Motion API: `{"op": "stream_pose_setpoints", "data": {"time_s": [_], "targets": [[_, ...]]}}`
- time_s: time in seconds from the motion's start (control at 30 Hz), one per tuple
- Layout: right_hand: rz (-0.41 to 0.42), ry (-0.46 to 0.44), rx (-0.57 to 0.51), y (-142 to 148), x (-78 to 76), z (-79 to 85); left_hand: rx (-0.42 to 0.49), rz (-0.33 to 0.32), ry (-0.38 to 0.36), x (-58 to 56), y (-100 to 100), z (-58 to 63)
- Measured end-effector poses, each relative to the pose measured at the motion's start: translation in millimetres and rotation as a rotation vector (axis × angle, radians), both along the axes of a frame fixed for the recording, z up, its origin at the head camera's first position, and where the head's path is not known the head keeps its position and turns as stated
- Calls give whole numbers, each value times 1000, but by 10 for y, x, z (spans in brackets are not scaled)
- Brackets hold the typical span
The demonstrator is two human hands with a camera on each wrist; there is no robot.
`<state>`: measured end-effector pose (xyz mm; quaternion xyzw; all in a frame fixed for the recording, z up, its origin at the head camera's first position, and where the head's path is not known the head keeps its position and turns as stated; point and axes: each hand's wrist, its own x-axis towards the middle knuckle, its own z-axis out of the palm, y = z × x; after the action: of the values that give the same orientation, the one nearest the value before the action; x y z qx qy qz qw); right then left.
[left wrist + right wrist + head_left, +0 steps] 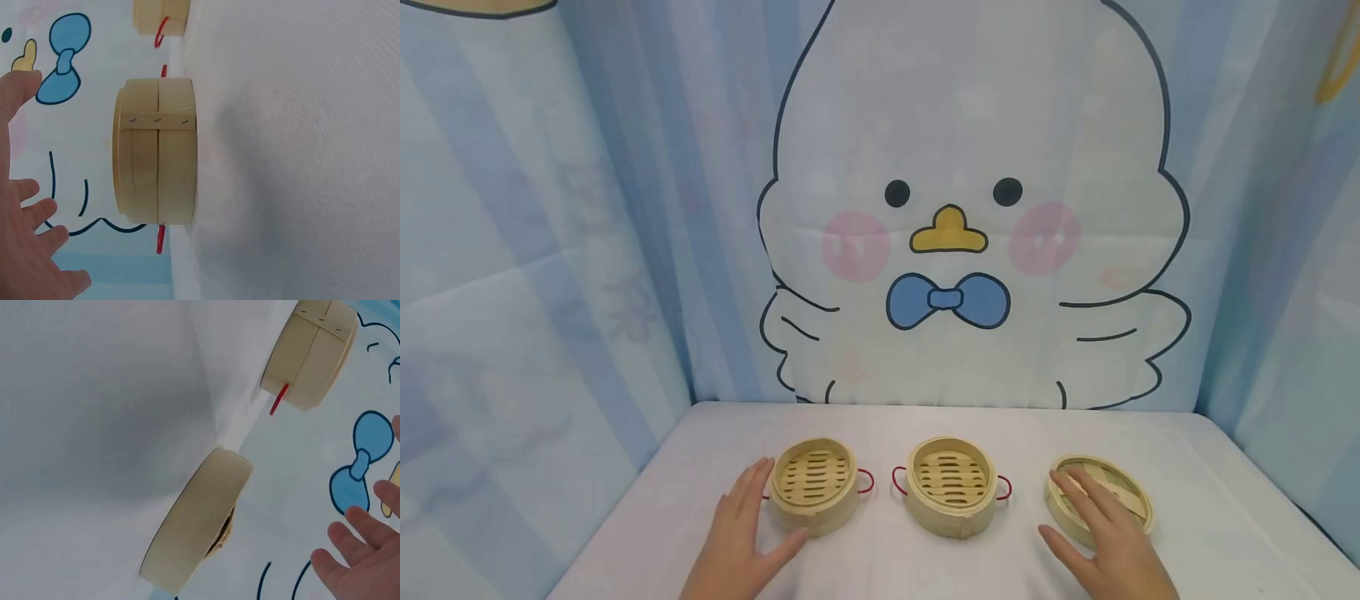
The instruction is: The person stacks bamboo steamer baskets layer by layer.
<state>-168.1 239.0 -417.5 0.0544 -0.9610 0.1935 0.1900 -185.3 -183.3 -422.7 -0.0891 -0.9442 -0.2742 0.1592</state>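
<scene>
A small bamboo steamer basket with slatted base and red side handles stands upright at left. My left hand spreads its fingers and thumb around its near-left side, gripping nothing; in the left wrist view a gap shows between the fingers and the basket wall. A matching steamer basket stands in the middle. On the right lies a shallower bamboo steamer lid, partly hidden under my right hand. That hand hovers with spread fingers; the right wrist view shows it apart from the lid.
The three bamboo pieces stand in a row on a white-covered table. Behind it hangs a pale cloth backdrop with a cartoon bird in a blue bow tie. Striped blue curtains close off both sides.
</scene>
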Motion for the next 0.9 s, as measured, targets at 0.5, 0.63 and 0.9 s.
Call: {"op": "stream_pose_setpoints", "data": {"time_s": [0.5, 0.63, 0.9], "targets": [[59, 62, -53, -180, -113, -22, 201, 33, -139, -136, 84, -18], [76, 80, -52, -209, -164, -29, 242, 49, -167, -186, 108, -23], [177, 165, -46, -320, -295, -82, 273, 72, -178, -285, 101, -56]]}}
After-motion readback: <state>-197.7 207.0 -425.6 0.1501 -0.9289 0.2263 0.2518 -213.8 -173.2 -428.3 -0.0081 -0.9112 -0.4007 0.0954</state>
